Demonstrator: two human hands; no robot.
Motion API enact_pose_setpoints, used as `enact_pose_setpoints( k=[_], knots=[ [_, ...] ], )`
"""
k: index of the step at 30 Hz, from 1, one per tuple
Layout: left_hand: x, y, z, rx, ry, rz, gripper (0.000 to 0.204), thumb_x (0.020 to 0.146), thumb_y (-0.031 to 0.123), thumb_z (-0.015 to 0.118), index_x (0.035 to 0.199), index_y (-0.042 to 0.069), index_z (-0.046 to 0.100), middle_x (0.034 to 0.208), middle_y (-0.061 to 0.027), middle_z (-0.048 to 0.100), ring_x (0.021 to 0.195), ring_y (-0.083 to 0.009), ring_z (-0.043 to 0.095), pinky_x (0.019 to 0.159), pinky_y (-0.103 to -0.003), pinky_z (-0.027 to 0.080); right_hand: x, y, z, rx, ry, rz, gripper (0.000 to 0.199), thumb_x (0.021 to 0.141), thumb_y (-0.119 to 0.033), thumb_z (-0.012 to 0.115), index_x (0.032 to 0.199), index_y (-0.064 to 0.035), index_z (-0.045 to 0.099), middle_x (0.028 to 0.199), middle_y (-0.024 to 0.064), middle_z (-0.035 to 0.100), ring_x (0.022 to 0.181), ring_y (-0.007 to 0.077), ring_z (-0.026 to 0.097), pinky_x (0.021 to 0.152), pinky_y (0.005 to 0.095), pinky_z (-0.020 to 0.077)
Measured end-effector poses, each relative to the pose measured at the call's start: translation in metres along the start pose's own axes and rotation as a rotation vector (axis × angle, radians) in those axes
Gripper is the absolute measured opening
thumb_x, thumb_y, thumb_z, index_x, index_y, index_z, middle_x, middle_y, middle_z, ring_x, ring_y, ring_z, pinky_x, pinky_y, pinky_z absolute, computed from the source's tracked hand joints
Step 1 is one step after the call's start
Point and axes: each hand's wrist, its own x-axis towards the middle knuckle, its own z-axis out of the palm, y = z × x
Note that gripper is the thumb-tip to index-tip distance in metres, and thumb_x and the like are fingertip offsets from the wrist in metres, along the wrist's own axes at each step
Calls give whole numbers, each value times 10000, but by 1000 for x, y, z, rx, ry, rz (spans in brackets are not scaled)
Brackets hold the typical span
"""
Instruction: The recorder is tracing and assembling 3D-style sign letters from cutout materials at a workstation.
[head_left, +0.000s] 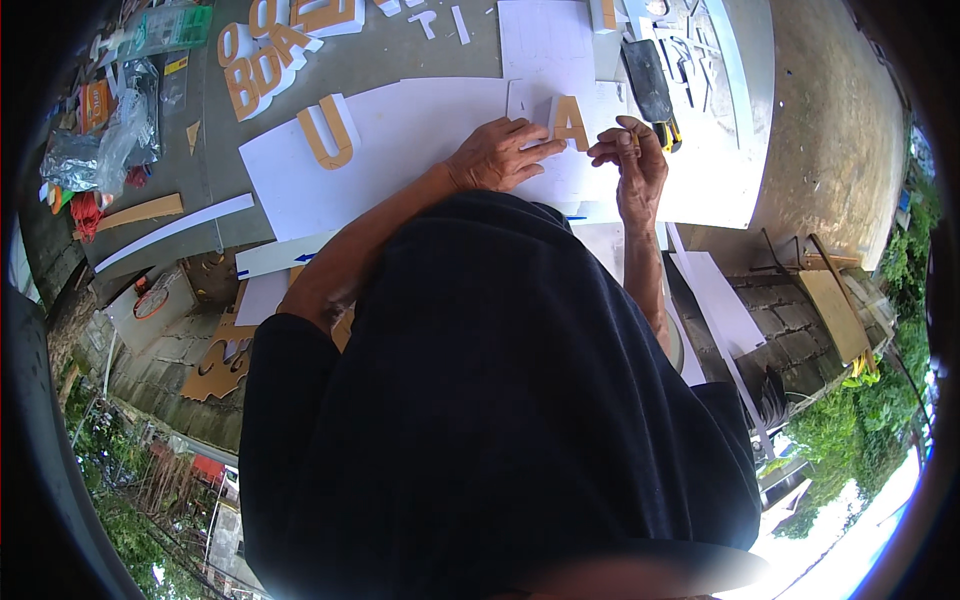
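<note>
A block letter A [575, 132], with a tan face and white sides, stands on white sheet material on the table. My left hand [507, 153] lies beside it with the fingers stretched out, fingertips close to the letter's left side; I cannot tell whether they touch it. To the right of the letter, my right hand [645, 178] is raised with thumb and fingers pinched together. Something small and brownish shows between those fingers, too small to name. Farther left on the white sheet [400, 120] lies a similar letter U [325, 135].
A yellow-and-black tool [670, 135] and a long black object [646, 78] lie just beyond my right hand. More tan-faced letters [268, 65] are grouped at the far left. Plastic bags [125, 130] and clutter fill the table's left end. White cut-out strips [690, 60] lie far right.
</note>
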Motion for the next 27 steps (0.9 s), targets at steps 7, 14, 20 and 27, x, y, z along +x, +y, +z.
enact_pose_setpoints(
  k=[7, 14, 20, 27],
  knots=[
    [-2, 1, 8, 5, -6, 43, 449, 824, 177, 770, 1252, 68, 691, 1129, -63, 659, 918, -213, 628, 842, -346, 551, 11, 1, 9, 6, -36, 68, 299, 1027, -250, 602, 1102, 17, 715, 738, 32, 638, 582, 74, 550, 490, 222, 403],
    [-4, 2, 8, 1, 19, 17, 431, 816, 168, 770, 1228, 63, 694, 1165, -81, 681, 933, -228, 648, 865, -344, 556, 27, -10, -2, 1, -18, 30, 286, 990, -230, 592, 1045, 25, 708, 740, 49, 655, 564, 79, 555, 478, 226, 409],
    [-3, 1, 10, 26, -13, 11, 407, 824, 164, 757, 1216, 75, 693, 1183, -72, 648, 979, -227, 637, 879, -349, 541, 25, -2, 18, -162, -63, 169, 225, 915, -150, 677, 1044, 30, 716, 696, 56, 664, 586, 78, 593, 515, 226, 449],
    [0, 1, 10, -31, -15, -11, 351, 838, 125, 734, 1183, 75, 698, 1198, -64, 635, 1011, -221, 634, 897, -351, 532, 30, 22, 20, -332, -51, 0, 159, 888, -121, 709, 986, 4, 725, 802, 89, 738, 717, 116, 698, 666, 267, 558]
  ],
)
